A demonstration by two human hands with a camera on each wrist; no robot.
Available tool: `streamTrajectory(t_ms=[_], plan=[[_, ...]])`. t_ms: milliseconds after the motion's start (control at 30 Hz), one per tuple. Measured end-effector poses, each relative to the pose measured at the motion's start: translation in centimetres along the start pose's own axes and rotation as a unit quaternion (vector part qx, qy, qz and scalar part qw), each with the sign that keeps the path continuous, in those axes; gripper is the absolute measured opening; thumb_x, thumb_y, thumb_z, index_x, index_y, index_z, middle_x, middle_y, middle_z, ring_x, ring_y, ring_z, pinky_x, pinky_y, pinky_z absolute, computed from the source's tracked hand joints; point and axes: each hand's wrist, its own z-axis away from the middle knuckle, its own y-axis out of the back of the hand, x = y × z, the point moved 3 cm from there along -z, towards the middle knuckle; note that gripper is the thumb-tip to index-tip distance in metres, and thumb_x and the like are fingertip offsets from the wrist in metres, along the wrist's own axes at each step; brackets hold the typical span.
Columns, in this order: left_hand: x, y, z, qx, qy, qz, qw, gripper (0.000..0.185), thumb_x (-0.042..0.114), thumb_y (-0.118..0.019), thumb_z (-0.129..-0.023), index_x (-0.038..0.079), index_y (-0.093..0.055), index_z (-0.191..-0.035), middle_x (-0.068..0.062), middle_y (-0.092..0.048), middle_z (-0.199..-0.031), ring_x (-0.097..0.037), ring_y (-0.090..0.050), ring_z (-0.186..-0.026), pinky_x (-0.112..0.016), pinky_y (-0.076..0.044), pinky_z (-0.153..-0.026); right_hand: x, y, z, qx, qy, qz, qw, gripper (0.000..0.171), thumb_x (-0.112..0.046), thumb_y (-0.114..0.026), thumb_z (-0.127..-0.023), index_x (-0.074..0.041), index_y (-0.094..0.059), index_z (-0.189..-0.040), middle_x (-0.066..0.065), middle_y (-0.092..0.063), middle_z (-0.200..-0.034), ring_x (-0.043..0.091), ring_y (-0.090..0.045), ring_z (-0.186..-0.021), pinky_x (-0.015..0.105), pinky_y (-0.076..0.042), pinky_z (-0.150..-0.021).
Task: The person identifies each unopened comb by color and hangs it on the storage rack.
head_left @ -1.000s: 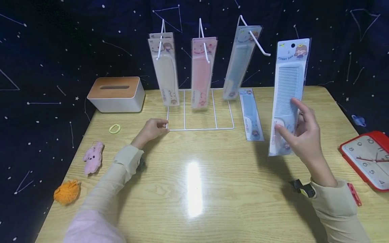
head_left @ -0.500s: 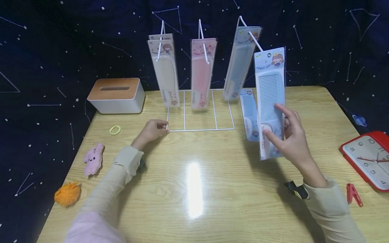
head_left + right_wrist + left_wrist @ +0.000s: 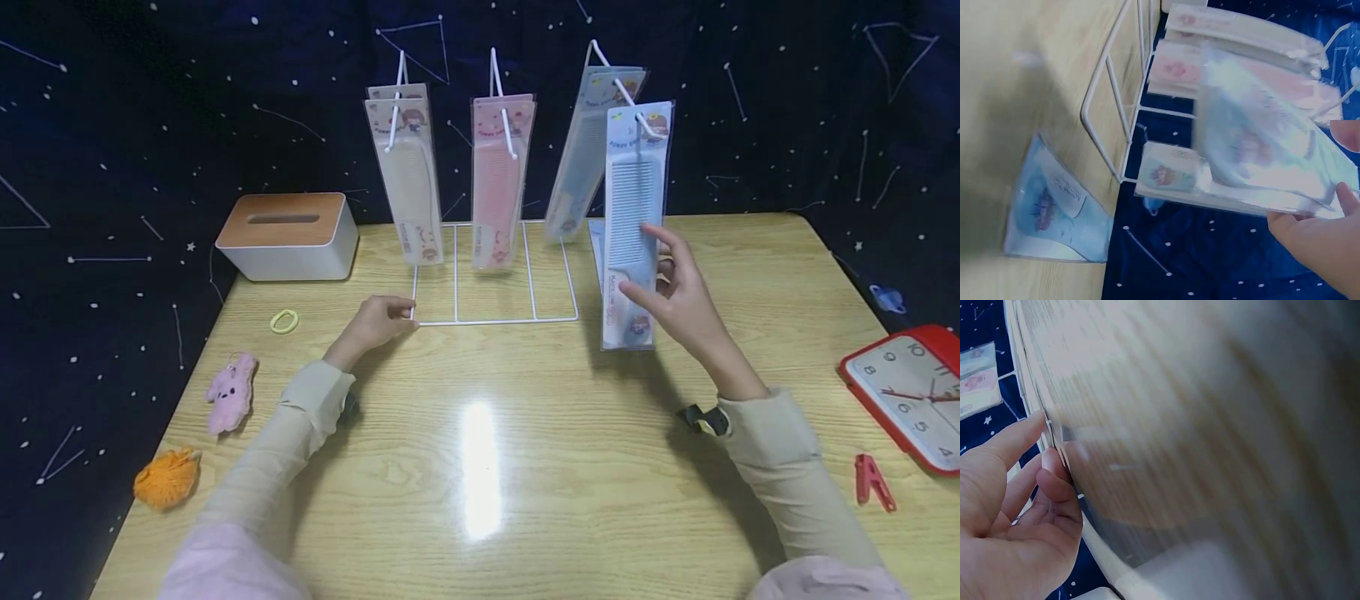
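Right hand (image 3: 678,304) pinches lower part of packaged blue comb (image 3: 633,221), thumb in front, fingers behind; pack held off the bench (image 3: 525,433). Long axis near vertical, header card up, handle end down, top leaning slightly toward the rack. Hang hole sits at tip of right-most hook (image 3: 637,112), above the hand; low grip judged to leave the top free for lining up w/ the hook. Whether hole is on the hook yet: cannot tell. Just behind, another blue pack (image 3: 581,158) already hangs on same hook, tilted. Behind the held pack, a third blue comb pack (image 3: 1057,209) lies flat on bench.

Left hand (image 3: 375,321), well apart to the left, fingers curled on front corner of white wire rack base (image 3: 495,318), apparently steadying it. Beyond it hang cream pack (image 3: 408,179) and pink pack (image 3: 497,179).
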Motion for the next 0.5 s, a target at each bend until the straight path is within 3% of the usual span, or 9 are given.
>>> streamTrajectory(t_ms=[233,500], plan=[[-0.2,0.0,-0.1,-0.002,0.001,-0.001,1.0000,0.043,0.014,-0.067,-0.088,-0.003,-0.057,-0.127,-0.017,-0.064,-0.111,-0.029,-0.057,-0.107,-0.039,-0.047,-0.092,1.8,-0.2,-5.0,-0.038,-0.033,0.063,0.997,0.066,-0.005,-0.060,-0.091,-0.013,-0.024,-0.146,0.008,-0.040,-0.117,0.011,-0.047,-0.095,0.016,-0.045,-0.078],[-0.3,0.0,-0.1,-0.003,0.007,0.002,1.0000,0.044,0.014,-0.067,-0.088,-0.003,-0.057,-0.127,-0.015,-0.064,-0.109,-0.027,-0.057,-0.104,-0.036,-0.048,-0.087,3.0,-0.5,-8.5,-0.046,-0.056,0.075,0.995,0.056,-0.005,-0.059,-0.091,-0.016,-0.032,-0.139,0.022,-0.042,-0.127,0.024,-0.049,-0.104,0.032,-0.044,-0.084]])
